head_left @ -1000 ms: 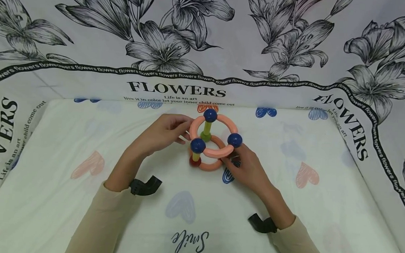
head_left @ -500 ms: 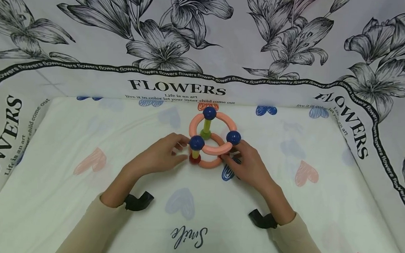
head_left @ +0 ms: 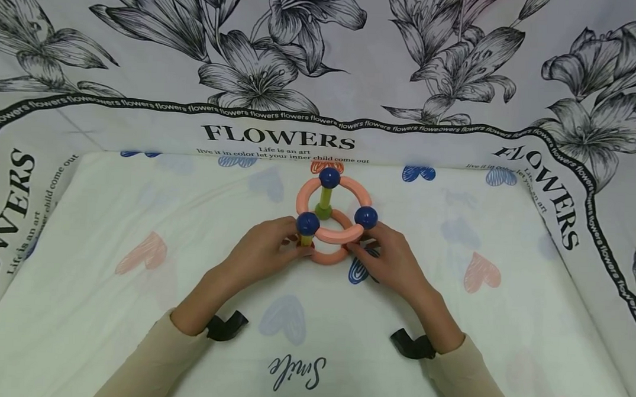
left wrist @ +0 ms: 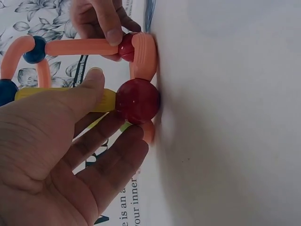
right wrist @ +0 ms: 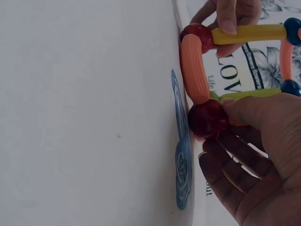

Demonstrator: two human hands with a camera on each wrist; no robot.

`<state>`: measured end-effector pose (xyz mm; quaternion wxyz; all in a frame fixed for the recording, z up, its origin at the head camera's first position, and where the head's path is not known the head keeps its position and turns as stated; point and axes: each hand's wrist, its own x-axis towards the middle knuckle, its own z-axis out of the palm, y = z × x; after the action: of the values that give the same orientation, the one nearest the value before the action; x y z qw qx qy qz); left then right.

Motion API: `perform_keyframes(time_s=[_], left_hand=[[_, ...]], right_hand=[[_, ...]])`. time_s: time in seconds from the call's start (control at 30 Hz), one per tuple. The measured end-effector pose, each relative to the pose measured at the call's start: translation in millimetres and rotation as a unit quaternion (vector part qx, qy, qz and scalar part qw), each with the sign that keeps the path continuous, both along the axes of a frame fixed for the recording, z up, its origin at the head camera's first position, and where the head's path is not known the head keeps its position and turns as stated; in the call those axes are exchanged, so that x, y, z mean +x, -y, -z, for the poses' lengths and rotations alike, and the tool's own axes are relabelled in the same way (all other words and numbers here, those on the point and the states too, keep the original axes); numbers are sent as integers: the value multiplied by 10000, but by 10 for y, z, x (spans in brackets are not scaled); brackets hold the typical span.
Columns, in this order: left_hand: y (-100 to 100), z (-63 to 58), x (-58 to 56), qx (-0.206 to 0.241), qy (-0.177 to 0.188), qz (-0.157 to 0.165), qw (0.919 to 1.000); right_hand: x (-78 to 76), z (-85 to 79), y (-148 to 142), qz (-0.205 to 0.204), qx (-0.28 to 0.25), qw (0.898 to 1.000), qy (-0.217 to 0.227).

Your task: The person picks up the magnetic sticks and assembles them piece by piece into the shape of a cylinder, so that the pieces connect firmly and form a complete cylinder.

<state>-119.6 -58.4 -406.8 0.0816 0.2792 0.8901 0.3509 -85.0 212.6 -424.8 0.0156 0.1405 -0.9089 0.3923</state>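
A ball-and-stick building toy stands upright on the bed-like white cloth, in the middle of the head view. Its upper ring joins curved orange sticks [head_left: 340, 235] with blue balls [head_left: 329, 177]. Below, a second orange ring [head_left: 328, 257] has a green ball [head_left: 323, 212] at the back and red balls in front. My left hand [head_left: 262, 249] pinches the yellow stick [left wrist: 109, 100] just above a red ball [left wrist: 138, 101], thumb on one side. On the other side, my right hand [head_left: 395, 261] grips another red ball [right wrist: 208, 118] at the base between thumb and fingers.
White cloth [head_left: 225, 372] printed with hearts and lettering lies under the toy. Behind it hangs a flower-patterned sheet [head_left: 377, 65]. Black wrist mounts [head_left: 228, 326] stick out below both wrists.
My left hand has moved from the toy's back left side down to its front left and now pinches the yellow stick. My right hand has stayed at the base.
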Motion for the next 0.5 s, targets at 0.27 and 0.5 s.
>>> perform_keyframes(time_s=[0.27, 0.5], left_hand=[[22, 19, -36, 119, 192, -34, 9997], [50, 39, -37, 184, 183, -173, 9995]], right_hand=[[-5, 9, 26, -32, 74, 10000, -18], [23, 10, 70, -48, 30, 9999, -96]])
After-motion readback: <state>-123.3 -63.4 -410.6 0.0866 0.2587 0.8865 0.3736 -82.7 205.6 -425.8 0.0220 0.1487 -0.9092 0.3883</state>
